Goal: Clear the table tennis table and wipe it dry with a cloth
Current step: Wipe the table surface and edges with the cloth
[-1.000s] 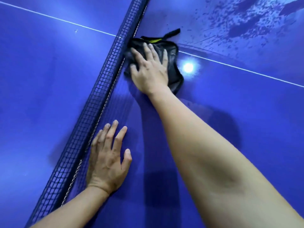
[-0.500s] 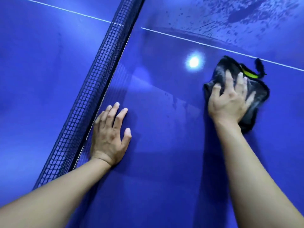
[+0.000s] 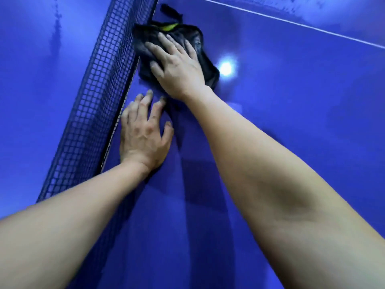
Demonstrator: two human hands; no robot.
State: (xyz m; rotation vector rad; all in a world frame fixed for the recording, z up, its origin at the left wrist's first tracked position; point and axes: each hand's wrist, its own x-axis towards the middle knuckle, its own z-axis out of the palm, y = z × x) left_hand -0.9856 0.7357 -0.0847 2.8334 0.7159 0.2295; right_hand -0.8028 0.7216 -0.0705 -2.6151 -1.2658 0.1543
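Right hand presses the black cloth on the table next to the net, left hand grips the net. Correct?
Not quite. In the head view the left hand does not grip the net; it rests flat on the table beside it, fingers spread. The rest holds: the right hand presses the black cloth on the table next to the net.

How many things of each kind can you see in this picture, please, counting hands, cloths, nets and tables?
Hands: 2, the left hand flat on the table, the right hand pressing the cloth
Cloths: 1, the black cloth against the net
Nets: 1, the net
Tables: 1, the blue table
Total: 5
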